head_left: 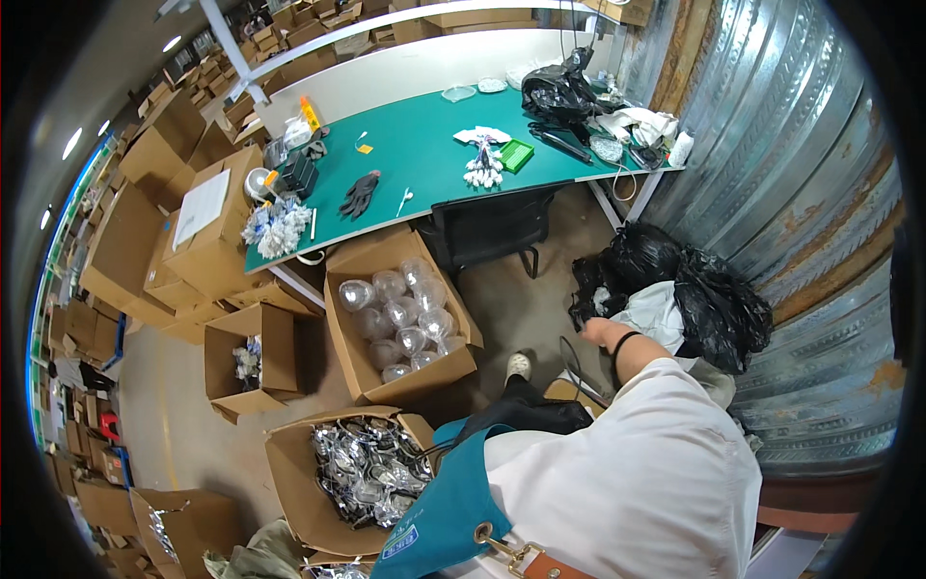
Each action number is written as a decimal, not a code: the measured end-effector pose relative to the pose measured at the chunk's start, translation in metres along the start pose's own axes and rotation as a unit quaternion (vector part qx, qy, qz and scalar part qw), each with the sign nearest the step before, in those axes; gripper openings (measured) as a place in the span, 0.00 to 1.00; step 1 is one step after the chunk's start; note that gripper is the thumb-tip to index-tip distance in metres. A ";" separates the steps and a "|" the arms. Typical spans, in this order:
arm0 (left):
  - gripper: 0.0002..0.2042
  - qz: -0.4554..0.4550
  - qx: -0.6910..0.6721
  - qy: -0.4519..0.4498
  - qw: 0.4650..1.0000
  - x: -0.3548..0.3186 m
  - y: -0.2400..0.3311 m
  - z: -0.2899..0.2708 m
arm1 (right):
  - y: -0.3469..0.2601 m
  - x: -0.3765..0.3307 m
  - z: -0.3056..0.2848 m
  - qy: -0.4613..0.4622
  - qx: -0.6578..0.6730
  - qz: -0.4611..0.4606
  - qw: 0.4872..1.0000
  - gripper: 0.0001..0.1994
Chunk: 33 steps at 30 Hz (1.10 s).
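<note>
My right hand (pixel 598 331) reaches out from a white sleeve, with a black band at the wrist. It is beside a black plastic bag (pixel 590 289) and a white bag (pixel 648 314) that lie against the metal wall. Its fingers are small and partly turned away, so I cannot tell whether they grip either bag. Under the hand, a thin dark cable (pixel 571 355) loops down by a flat cardboard piece (pixel 567 389). My left hand does not show in the head view.
A green-topped table (pixel 405 154) carries a grey glove (pixel 360 196), a green tray (pixel 517 155) and a black bag (pixel 559 92). A black chair (pixel 492 230) is pushed against it. Cardboard boxes hold clear plastic globes (pixel 400 314) and silvery wrapped parts (pixel 371 473). Corrugated metal wall (pixel 772 145) stands right.
</note>
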<state>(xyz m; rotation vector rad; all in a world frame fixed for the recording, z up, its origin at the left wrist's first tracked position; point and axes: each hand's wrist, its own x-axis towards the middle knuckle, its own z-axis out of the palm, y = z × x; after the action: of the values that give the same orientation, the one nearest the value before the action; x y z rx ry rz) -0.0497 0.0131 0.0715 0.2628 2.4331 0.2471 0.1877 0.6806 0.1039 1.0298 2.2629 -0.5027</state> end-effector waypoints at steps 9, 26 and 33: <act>0.13 0.081 0.015 0.020 0.996 0.103 0.226 -0.059 | -0.003 0.112 -0.064 0.006 0.087 -0.074 0.993 0.20; 0.14 0.339 -0.007 -0.131 0.932 0.280 0.412 -0.086 | 0.174 0.161 -0.164 0.195 0.323 0.064 0.924 0.14; 0.23 -0.014 -0.532 -0.186 0.826 0.315 0.635 -0.150 | 0.265 0.148 -0.263 0.332 0.577 0.153 0.730 0.23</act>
<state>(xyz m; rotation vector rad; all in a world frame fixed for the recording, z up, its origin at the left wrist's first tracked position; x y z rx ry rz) -0.3055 0.6863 0.1500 -0.2186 1.5899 1.3299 0.2204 1.0736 0.1805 2.4622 2.0964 -1.7295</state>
